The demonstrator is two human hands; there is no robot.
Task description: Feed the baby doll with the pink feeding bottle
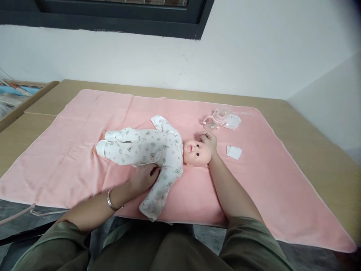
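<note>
A baby doll [152, 145] lies on its back, feet to the left and head [199, 152] to the right. It wears a white printed suit; the near sleeve [158, 192] stretches toward me and looks flat at its end. My left hand [145, 177] is closed at the doll's near side, just below the armpit, its fingertips partly hidden against the suit. Around the crown reaches my right hand [208, 140], with curled fingers beside the far side of the head. The head covers part of that hand, so what it grips, if anything, is hidden.
A pink sheet [254, 180] covers much of the wooden table [318, 158]. Beyond my right hand lie a clear bottle with pink handles [216, 119] and a white printed cloth [233, 121]. A small folded white piece [234, 152] lies right of my wrist. A wall stands behind.
</note>
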